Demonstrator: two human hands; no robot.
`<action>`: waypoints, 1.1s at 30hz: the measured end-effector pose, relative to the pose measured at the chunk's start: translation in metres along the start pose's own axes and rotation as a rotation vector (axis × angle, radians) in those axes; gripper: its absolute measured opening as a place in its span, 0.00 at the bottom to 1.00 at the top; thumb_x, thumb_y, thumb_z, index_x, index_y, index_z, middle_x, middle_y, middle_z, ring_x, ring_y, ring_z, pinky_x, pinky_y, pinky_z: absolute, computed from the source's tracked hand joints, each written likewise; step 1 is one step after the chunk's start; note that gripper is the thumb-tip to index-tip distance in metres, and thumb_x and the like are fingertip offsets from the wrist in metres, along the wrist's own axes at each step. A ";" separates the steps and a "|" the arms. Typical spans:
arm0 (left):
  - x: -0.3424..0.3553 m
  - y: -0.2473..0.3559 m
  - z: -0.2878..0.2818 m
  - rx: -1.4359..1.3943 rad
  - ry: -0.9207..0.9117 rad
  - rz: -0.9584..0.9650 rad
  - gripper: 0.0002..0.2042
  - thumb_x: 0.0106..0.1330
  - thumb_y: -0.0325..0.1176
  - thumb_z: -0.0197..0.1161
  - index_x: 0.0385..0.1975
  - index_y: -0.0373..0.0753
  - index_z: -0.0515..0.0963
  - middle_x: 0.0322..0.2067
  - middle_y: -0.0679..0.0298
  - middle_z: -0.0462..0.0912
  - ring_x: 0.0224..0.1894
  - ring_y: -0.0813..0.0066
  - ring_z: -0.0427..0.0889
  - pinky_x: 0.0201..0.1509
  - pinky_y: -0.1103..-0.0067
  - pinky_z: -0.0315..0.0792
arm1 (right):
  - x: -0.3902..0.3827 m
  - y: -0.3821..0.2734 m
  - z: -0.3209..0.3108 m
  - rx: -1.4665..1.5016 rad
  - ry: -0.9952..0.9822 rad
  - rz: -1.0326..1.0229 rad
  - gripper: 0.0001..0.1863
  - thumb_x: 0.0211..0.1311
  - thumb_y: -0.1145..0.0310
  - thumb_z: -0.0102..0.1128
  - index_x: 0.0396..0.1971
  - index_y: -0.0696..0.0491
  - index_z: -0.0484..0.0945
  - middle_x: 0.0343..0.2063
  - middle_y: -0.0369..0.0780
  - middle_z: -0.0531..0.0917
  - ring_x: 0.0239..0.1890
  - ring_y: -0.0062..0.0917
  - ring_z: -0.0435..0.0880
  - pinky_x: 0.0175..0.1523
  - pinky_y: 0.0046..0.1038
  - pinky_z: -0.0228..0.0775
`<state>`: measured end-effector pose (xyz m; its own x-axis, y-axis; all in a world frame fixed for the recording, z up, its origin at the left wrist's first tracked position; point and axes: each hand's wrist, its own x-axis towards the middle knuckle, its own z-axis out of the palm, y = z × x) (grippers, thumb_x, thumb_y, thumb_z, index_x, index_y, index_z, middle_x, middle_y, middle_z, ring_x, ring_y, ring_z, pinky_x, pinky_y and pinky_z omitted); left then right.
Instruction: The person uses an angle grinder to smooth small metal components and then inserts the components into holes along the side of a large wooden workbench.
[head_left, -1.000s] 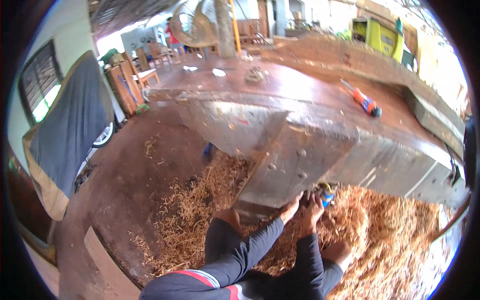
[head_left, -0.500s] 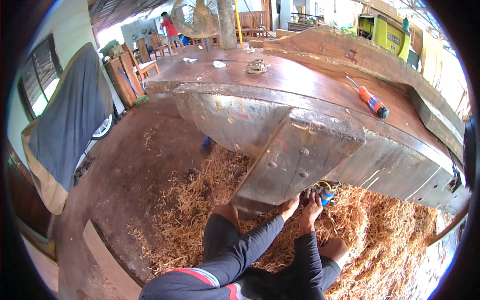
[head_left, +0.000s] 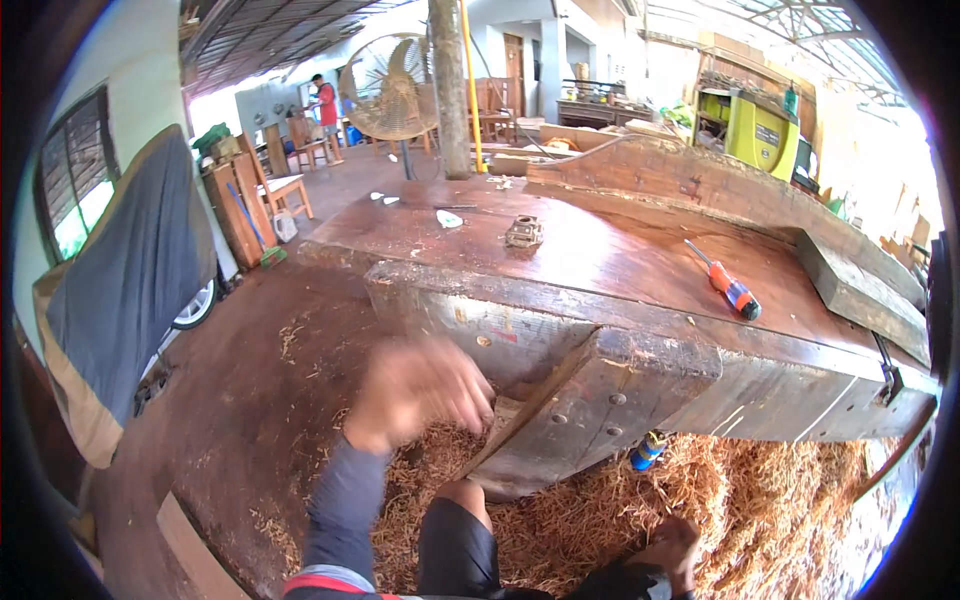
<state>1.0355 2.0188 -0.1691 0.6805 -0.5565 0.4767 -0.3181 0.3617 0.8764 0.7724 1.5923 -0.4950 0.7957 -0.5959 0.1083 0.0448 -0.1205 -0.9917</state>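
Observation:
My left hand (head_left: 425,395), smeared by motion, is raised in front of the metal-grey, bolted block (head_left: 570,400) on the workbench's front, its fingers not clear. My right hand (head_left: 677,545) is low at the right, by my knee; its fingers are not clear. A blue cylindrical tool (head_left: 648,452) sits under the bench's front, away from both hands. On the reddish-brown top (head_left: 620,250) lie an orange-handled screwdriver (head_left: 730,287), a small metal fitting (head_left: 523,232) and small white pieces (head_left: 450,219).
Wood shavings (head_left: 730,500) cover the floor below. A covered wheeled vehicle (head_left: 115,300) and a board (head_left: 200,550) are at the left. A fan (head_left: 385,85), post (head_left: 450,90), chairs (head_left: 282,190), a yellow-green machine (head_left: 745,125) and a person in red (head_left: 327,110) are farther back.
My hands have left the blue tool under the bench. My left hand has swung up and leftward; my right hand has dropped lower. The view has tilted up.

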 end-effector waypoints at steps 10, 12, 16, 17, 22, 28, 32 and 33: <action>0.196 -0.047 -0.223 0.959 0.054 -0.073 0.24 0.66 0.42 0.68 0.57 0.35 0.78 0.52 0.57 0.84 0.52 0.65 0.81 0.59 0.72 0.72 | 0.068 -0.378 0.156 -0.668 -0.224 -1.245 0.09 0.57 0.79 0.66 0.38 0.60 0.84 0.23 0.44 0.84 0.21 0.30 0.81 0.28 0.29 0.70; 0.204 -0.054 -0.222 1.056 -0.004 -0.117 0.23 0.66 0.42 0.68 0.55 0.33 0.79 0.50 0.56 0.85 0.51 0.67 0.81 0.58 0.72 0.72 | 0.105 -0.409 0.206 -0.584 -0.314 -1.188 0.09 0.58 0.75 0.67 0.39 0.60 0.82 0.29 0.47 0.85 0.25 0.35 0.82 0.32 0.33 0.73; 0.214 -0.054 -0.207 1.034 0.019 0.040 0.20 0.70 0.42 0.64 0.50 0.29 0.80 0.45 0.56 0.86 0.48 0.73 0.81 0.55 0.75 0.73 | 0.212 -0.439 0.299 -0.732 -0.370 -1.066 0.26 0.68 0.55 0.62 0.59 0.55 0.75 0.49 0.53 0.81 0.53 0.45 0.81 0.60 0.41 0.71; 0.214 -0.055 -0.214 0.963 0.107 0.054 0.21 0.71 0.43 0.63 0.50 0.28 0.80 0.44 0.57 0.86 0.47 0.73 0.81 0.54 0.76 0.73 | 0.234 -0.436 0.324 -0.838 -0.390 -0.984 0.31 0.67 0.50 0.61 0.63 0.54 0.71 0.53 0.53 0.79 0.57 0.46 0.78 0.63 0.42 0.68; 0.207 -0.064 -0.233 0.861 0.462 0.065 0.23 0.71 0.46 0.62 0.46 0.27 0.81 0.39 0.50 0.87 0.42 0.66 0.85 0.49 0.72 0.75 | 0.274 -0.419 0.388 -0.999 -0.703 -0.699 0.37 0.67 0.44 0.60 0.67 0.53 0.69 0.62 0.56 0.74 0.64 0.47 0.74 0.70 0.42 0.63; 0.203 -0.054 -0.223 0.984 0.357 0.052 0.20 0.71 0.43 0.63 0.46 0.27 0.80 0.36 0.57 0.86 0.40 0.75 0.81 0.48 0.76 0.74 | 0.296 -0.415 0.380 -0.746 -0.601 -0.686 0.26 0.65 0.51 0.65 0.54 0.54 0.81 0.47 0.49 0.86 0.50 0.35 0.85 0.55 0.36 0.75; 0.203 -0.053 -0.219 1.077 0.286 0.101 0.18 0.70 0.41 0.63 0.47 0.29 0.80 0.34 0.53 0.86 0.39 0.70 0.83 0.48 0.74 0.75 | 0.320 -0.429 0.359 -0.589 -0.317 -0.743 0.20 0.63 0.54 0.67 0.43 0.57 0.86 0.35 0.47 0.88 0.39 0.32 0.87 0.48 0.34 0.77; 0.202 -0.051 -0.220 1.159 0.237 0.112 0.17 0.70 0.39 0.62 0.48 0.31 0.81 0.38 0.50 0.86 0.43 0.61 0.85 0.51 0.71 0.75 | 0.322 -0.434 0.350 -0.649 -0.313 -0.718 0.20 0.61 0.55 0.68 0.43 0.57 0.86 0.34 0.49 0.88 0.39 0.36 0.87 0.49 0.35 0.77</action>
<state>1.3344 2.0524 -0.1325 0.6771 -0.3684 0.6370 -0.7084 -0.5605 0.4289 1.2205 1.7311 -0.0545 0.8364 0.0102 0.5480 0.3120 -0.8309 -0.4607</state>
